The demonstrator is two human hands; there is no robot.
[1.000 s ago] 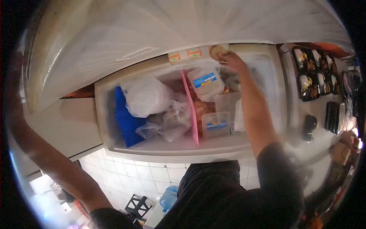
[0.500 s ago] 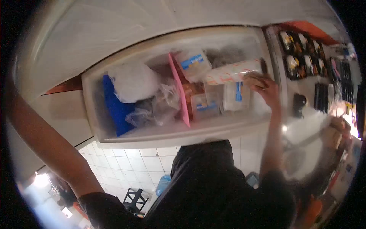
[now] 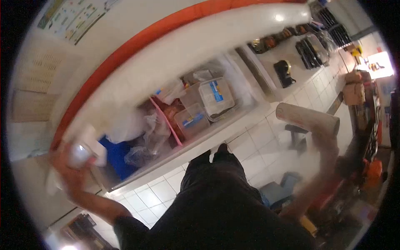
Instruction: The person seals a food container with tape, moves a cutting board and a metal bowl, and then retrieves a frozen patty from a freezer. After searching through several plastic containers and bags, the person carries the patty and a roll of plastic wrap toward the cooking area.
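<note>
My left hand (image 3: 73,168), blurred by motion, is closed at the lower left corner of the freezer lid (image 3: 166,58), by a white handle-like part. The lid slants over the open chest freezer (image 3: 250,100). Out to the right, beyond the freezer, my right hand (image 3: 325,139) is closed round a white wrapped roll (image 3: 306,118) with faint red marks. Inside the freezer lie clear plastic boxes with blue labels (image 3: 216,93), a pink divider (image 3: 166,121), plastic bags (image 3: 152,133) and a blue item (image 3: 118,156).
Black trays (image 3: 310,52) and a black object (image 3: 284,73) are on the counter at the upper right. Below the roll, a dark stool-like object (image 3: 296,135) stands on the tiled floor (image 3: 254,146). Cardboard boxes (image 3: 354,93) sit at the far right.
The roll has left the freezer and moved right in my right hand. The lid has come lower over the freezer, with my left hand at its edge. The view has turned.
</note>
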